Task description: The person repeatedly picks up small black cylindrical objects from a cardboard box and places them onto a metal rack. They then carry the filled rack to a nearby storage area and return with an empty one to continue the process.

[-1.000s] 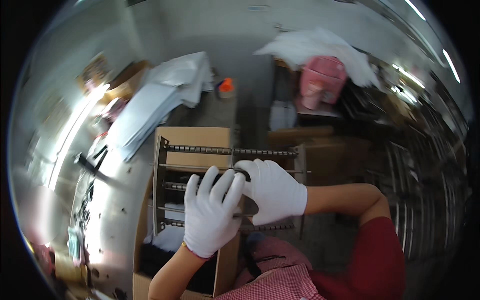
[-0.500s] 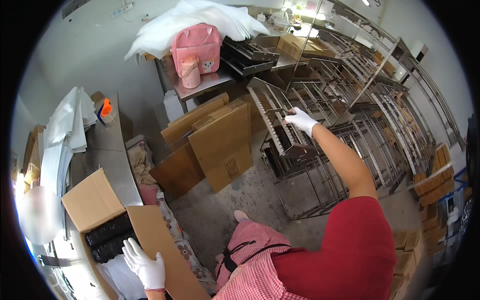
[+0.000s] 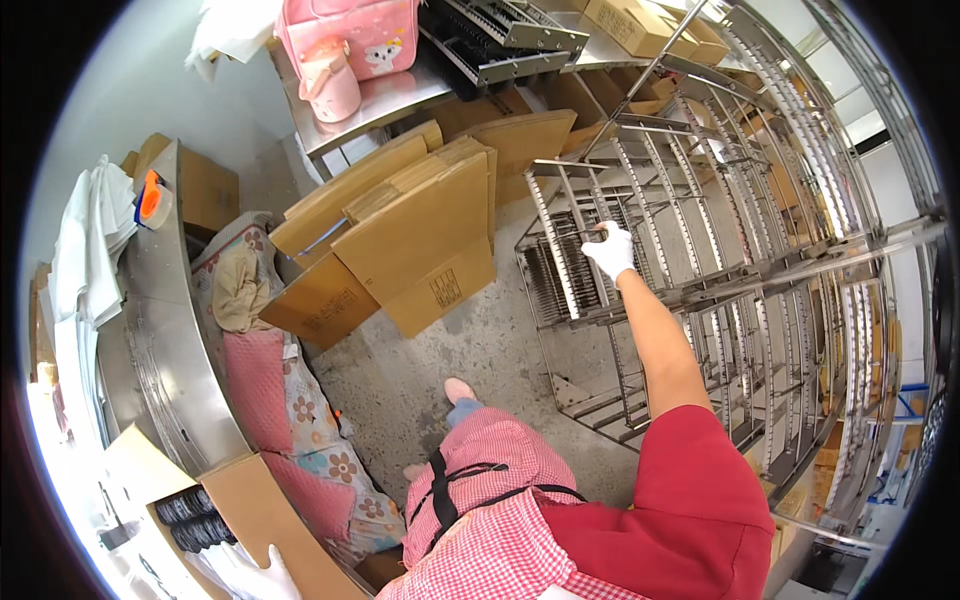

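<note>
My right hand point(image 3: 612, 250), in a white glove, grips a bar of a notched metal frame point(image 3: 566, 255). This frame lies on a tall metal rack point(image 3: 700, 285), and dark coiled or bristled rows show beneath its bars. My left hand point(image 3: 258, 577), also gloved in white, is at the lower left by an opened cardboard carton point(image 3: 250, 510), with its fingers stretched out. Inside the carton are black wrapped rolls point(image 3: 190, 518) and white sheet material, partly hidden by the hand.
Flattened cardboard boxes point(image 3: 420, 235) lean together ahead. A steel table point(image 3: 160, 330) runs along the left, with an orange tape dispenser point(image 3: 152, 200). A pink bag point(image 3: 365, 40) and pink cup point(image 3: 330, 88) stand on a far table, beside black notched trays point(image 3: 500, 50).
The notched frame was tilted up in my right hand and now lies lower and flatter on the rack. My view has shifted; my left hand appears lower by the carton.
</note>
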`<state>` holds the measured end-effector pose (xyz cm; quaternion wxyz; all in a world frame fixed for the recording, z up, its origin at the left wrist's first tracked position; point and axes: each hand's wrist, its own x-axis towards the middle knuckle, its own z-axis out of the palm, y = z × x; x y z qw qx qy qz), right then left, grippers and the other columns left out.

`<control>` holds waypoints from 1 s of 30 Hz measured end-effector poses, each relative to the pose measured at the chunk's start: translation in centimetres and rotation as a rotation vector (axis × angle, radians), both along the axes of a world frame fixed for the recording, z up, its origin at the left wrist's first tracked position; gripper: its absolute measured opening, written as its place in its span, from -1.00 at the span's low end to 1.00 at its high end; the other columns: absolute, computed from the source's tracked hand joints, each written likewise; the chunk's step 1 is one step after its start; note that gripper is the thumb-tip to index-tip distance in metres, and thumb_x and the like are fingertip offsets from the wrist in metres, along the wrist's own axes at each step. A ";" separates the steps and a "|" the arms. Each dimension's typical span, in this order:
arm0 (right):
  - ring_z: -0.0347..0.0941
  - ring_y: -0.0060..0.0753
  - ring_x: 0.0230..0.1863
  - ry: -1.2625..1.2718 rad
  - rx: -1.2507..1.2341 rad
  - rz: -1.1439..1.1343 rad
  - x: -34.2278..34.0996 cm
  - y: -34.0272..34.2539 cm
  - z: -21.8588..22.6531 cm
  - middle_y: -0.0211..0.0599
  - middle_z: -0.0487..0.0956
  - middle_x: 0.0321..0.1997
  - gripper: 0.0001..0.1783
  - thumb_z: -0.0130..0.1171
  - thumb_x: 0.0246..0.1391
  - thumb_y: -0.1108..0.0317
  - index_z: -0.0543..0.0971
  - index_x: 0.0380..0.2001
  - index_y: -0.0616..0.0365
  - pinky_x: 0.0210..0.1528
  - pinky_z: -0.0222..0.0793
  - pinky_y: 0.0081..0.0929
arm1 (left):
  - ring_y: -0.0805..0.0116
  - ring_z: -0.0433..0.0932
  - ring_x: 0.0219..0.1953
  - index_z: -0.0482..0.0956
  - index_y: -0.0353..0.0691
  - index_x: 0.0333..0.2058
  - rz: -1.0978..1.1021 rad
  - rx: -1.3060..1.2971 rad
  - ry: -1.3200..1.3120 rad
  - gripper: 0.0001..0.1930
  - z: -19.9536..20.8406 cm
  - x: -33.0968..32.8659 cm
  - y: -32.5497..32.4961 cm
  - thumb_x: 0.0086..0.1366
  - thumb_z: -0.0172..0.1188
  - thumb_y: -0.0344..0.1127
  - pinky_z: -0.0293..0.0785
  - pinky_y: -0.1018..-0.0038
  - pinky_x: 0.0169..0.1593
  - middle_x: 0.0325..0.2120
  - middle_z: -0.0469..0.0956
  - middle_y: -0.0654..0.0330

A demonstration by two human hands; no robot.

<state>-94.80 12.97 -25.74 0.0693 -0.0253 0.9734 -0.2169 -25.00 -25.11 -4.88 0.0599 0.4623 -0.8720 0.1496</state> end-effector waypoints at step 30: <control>0.30 0.06 0.35 -0.129 0.469 -0.254 -8.9 5.6 -19.2 0.23 0.41 0.28 0.08 0.13 0.06 -0.38 0.15 0.41 0.18 0.33 0.27 -0.20 | -0.05 0.32 0.20 0.25 -0.38 0.23 0.337 0.384 0.137 -0.27 -3.3 1.5 -1.4 0.17 0.34 -0.20 0.25 0.17 0.28 0.16 0.35 -0.14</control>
